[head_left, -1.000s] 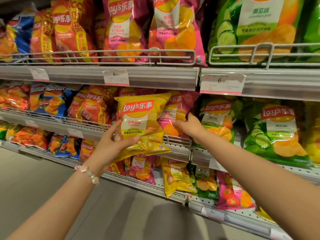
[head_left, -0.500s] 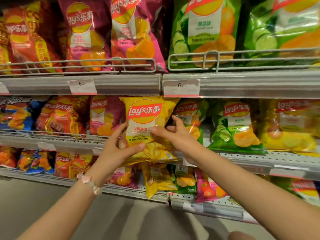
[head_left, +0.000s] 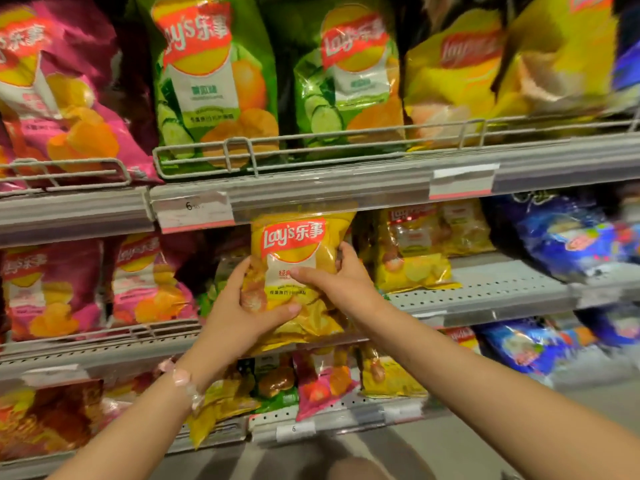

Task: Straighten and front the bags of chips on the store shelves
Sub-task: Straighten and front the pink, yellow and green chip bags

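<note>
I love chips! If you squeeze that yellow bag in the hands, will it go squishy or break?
The yellow bag looks puffed and crinkly, so it probably gives softly. Its bottom sags under the left hand, so it seems floppy and light. Squeezing hard with the right hand would likely crush the chips.

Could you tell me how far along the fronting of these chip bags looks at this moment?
Looks done: the green bags on the top shelf stand upright, facing out. In hand: the left hand and right hand both hold a yellow bag in front of the middle shelf, not yet set down. Left: the jumbled small bags below look tilted.
</note>
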Motion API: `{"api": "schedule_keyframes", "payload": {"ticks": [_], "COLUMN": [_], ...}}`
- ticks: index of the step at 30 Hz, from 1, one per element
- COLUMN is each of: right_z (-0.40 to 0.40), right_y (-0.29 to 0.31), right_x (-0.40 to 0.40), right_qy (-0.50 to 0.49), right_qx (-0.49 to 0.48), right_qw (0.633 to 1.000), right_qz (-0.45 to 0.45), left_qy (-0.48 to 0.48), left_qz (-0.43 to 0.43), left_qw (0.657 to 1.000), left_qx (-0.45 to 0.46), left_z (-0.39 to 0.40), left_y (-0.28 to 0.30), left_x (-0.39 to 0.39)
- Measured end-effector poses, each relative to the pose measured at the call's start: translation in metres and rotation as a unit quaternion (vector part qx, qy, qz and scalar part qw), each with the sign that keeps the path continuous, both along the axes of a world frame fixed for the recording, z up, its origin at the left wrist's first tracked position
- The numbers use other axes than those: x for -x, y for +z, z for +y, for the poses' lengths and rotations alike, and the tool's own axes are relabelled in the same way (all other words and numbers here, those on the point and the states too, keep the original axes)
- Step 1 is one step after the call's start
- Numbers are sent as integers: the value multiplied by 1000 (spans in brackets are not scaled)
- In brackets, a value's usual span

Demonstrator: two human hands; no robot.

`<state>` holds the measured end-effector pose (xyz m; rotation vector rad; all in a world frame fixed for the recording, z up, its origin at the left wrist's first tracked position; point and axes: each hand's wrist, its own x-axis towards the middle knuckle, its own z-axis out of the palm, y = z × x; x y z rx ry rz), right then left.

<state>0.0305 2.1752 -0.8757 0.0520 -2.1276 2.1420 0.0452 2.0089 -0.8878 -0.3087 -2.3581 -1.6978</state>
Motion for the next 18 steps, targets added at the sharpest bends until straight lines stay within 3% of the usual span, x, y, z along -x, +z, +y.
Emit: {"api": "schedule_keyframes", "payload": {"ticks": [5,8,10,11,14,16,18], "right_z": [57,91,113,125,160,184,207], "right_y": [2,6,8,8,9,8,8], "right_x": [-2,-3,-3,-3,-2,1,6], "right_qy": [-44,-62,-84,-97,-137,-159,-187], "right_qx": [-4,0,-2,-4,-16,-31,-44], "right_qw": [999,998,996,995,990,987,981], "right_qz": [-8,-3,4,6,6,3,10], "left_qy": [3,15,39,46,97,135,147], "left_qz": [-32,32,133,210,437,485,462], "left_qw": [989,976,953,928,801,747,731], "left_qx": [141,215,270,305,398,434,481], "left_z": [50,74,87,93,107,117,125], "left_y": [6,20,33,41,63,74,84], "left_x": [6,4,1,1,8,16,24]}}
